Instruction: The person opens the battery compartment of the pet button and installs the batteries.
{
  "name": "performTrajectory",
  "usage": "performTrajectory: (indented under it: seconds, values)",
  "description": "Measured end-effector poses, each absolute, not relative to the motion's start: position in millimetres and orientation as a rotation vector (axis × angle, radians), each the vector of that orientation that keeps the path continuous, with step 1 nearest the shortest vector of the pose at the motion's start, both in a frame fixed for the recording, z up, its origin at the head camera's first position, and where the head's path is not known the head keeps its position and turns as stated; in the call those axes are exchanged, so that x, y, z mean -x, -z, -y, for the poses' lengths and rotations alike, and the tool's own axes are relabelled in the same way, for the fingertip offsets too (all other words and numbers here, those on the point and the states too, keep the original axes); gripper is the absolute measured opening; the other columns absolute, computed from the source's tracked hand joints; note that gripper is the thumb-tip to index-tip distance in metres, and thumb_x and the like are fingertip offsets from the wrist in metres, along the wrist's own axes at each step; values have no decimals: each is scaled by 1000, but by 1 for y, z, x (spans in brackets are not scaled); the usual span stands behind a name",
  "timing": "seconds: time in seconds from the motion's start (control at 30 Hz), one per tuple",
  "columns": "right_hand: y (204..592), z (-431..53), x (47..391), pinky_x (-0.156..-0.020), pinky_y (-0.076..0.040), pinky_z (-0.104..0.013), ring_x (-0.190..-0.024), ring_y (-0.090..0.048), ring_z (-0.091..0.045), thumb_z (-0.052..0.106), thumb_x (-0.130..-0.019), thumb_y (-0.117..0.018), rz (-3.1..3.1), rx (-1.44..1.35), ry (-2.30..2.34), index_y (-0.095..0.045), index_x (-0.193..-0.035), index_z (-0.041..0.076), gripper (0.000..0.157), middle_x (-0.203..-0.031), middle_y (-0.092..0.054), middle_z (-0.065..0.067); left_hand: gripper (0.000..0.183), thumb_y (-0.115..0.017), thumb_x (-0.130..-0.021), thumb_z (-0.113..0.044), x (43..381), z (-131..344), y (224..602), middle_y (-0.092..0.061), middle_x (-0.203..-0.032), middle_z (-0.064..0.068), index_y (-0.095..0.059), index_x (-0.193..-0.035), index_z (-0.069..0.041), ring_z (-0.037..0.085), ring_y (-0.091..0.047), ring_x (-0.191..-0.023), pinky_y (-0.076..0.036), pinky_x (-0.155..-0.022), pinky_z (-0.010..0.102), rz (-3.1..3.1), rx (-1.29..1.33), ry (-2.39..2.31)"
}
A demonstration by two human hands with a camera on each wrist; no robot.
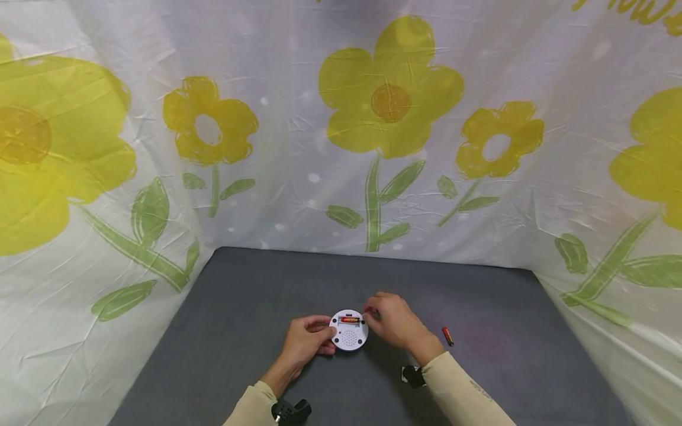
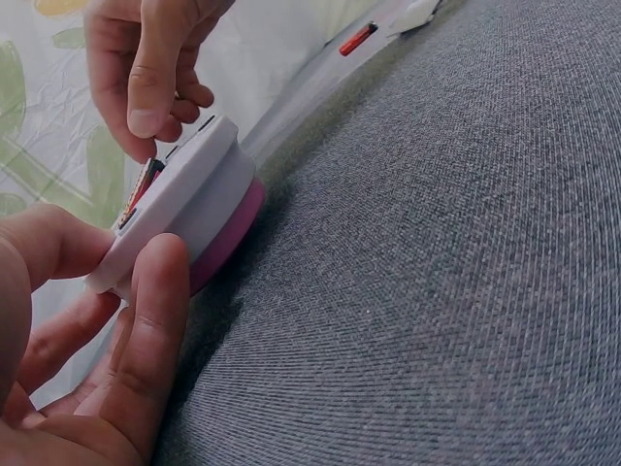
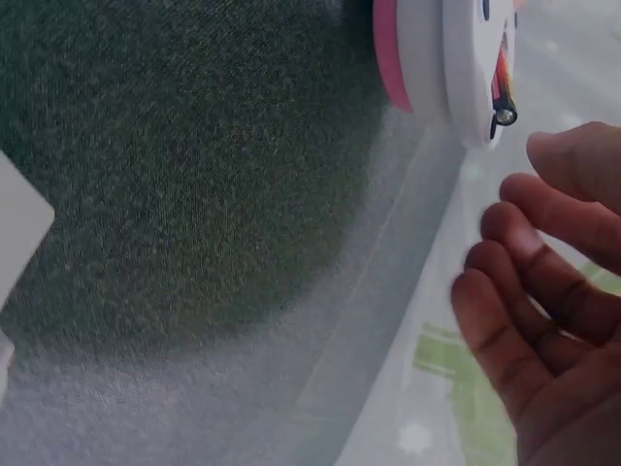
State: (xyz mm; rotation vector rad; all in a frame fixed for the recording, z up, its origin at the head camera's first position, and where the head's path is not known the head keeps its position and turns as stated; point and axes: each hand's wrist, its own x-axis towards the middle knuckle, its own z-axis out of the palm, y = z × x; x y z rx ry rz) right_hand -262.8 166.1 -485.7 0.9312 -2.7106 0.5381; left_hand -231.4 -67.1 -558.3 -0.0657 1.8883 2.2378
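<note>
My left hand (image 1: 303,343) grips a round white battery-powered device (image 1: 349,339) by its left edge, thumb on the face and fingers around the side. Small speaker holes and dark feet show on the face. A red and black battery (image 1: 350,320) lies in its open compartment. In the left wrist view the device (image 2: 199,199) leans over the table, its far side pink. Just right of the compartment is my right hand (image 1: 393,319), fingers loosely bent. The right wrist view shows this hand (image 3: 543,291) holding nothing, its thumb (image 3: 558,160) near the battery's end (image 3: 505,115).
A second red and black battery (image 1: 447,336) lies on the dark grey tabletop (image 1: 256,284), right of my right hand. A flat white piece (image 2: 415,16) shows near it in the left wrist view. A flower-printed curtain (image 1: 288,177) stands behind the table and along its sides.
</note>
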Motion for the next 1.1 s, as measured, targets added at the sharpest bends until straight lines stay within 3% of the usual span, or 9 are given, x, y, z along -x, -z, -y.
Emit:
performTrajectory:
  seconds: [0.23, 0.43, 0.63, 0.87, 1.1]
  values:
    - [489, -170, 262, -67, -54, -24, -77, -64, -4, 23, -94, -70, 2946, -811, -862, -75, -109, 9, 21, -89, -73, 5, 38, -76, -85, -4, 232, 67, 559, -73, -94, 15, -64, -120, 7, 19, -70, -61, -64, -60, 36, -1895, 76, -2229]
    - [496, -170, 261, -58, -58, -27, -67, -68, -15, 23, -98, -66, 3022, -671, -1322, -73, -111, 6, 23, -83, -74, -3, 39, -76, -85, -5, 232, 67, 558, -73, -95, 15, -64, -120, 7, 19, -71, -62, -64, -60, 36, -1899, 84, -2224]
    - [501, -167, 261, -57, -60, -37, -62, -69, -25, 21, -96, -67, 2977, -561, -1556, -74, -107, 2, 22, -76, -72, -10, 38, -76, -85, -5, 231, 67, 557, -74, -95, 15, -65, -120, 7, 19, -71, -62, -64, -60, 37, -1899, 76, -2227]
    - [506, -163, 261, -50, -53, -26, -58, -66, -23, 19, -94, -70, 2952, -511, -1494, -75, -99, 7, 14, -76, -71, -3, 37, -75, -85, -4, 231, 67, 557, -73, -92, 14, -64, -119, 7, 19, -71, -61, -64, -60, 37, -1890, 65, -2233]
    - [506, -159, 260, -49, -53, -26, -55, -64, -15, 18, -90, -73, 2925, -439, -1473, -77, -94, 7, 12, -77, -73, -3, 37, -75, -85, -4, 230, 68, 557, -73, -91, 12, -65, -119, 7, 19, -70, -60, -64, -60, 37, -1892, 63, -2238]
